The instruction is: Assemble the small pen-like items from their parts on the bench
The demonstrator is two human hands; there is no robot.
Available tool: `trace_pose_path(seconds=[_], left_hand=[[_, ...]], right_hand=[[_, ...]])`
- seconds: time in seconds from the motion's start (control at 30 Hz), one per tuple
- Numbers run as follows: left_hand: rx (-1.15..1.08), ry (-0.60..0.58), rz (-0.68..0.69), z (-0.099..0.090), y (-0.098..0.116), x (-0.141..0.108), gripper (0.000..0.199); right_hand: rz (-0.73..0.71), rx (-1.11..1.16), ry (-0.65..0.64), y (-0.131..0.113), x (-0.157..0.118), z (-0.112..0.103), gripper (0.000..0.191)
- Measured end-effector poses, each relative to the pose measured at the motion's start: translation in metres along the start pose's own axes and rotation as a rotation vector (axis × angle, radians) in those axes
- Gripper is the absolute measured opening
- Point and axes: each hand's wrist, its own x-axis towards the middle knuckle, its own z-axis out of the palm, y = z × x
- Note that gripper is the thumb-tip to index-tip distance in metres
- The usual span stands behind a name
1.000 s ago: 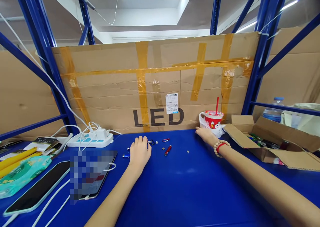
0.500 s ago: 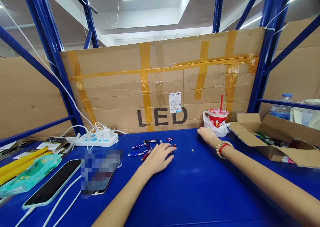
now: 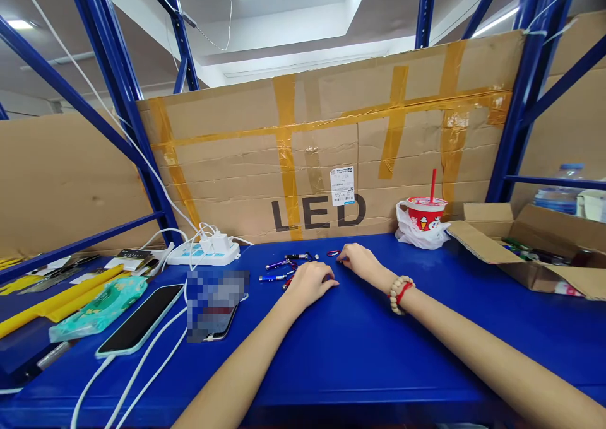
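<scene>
Several small keychain flashlights, purple, blue, black and red, lie on the blue table near the back. My left hand rests palm down on the table just right of them, fingers together, covering a red one; whether it grips it I cannot tell. My right hand, with a bead bracelet on the wrist, reaches in from the right and its fingertips touch a small red carabiner by the cardboard wall.
A white power strip with cables sits back left, phones and a teal packet to the left. A red cup with a straw and an open cardboard box stand at right. A taped cardboard sheet closes the back.
My right hand left the spot by the red cup and moved left to the carabiner. My left hand moved right from the flashlights onto the red one. The view shifted left.
</scene>
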Motion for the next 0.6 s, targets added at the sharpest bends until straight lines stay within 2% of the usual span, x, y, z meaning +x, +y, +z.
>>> trace_pose_path(seconds=[0.07, 0.27, 0.37, 0.6], left_hand=[[-0.033, 0.005, -0.06, 0.001, -0.004, -0.001, 0.01], [-0.135, 0.052, -0.191, 0.005, -0.019, -0.006, 0.032], [-0.069, 0.073, -0.152, 0.005, -0.024, -0.009, 0.034], [-0.1, -0.016, -0.082, 0.009, -0.042, -0.002, 0.026]], right_hand=[[-0.016, 0.005, 0.001, -0.007, -0.002, 0.002, 0.027], [-0.041, 0.021, 0.018, -0.015, -0.012, 0.0, 0.031], [-0.034, 0.033, 0.05, -0.015, -0.018, -0.002, 0.033], [-0.085, 0.08, 0.04, -0.015, -0.021, -0.002, 0.025]])
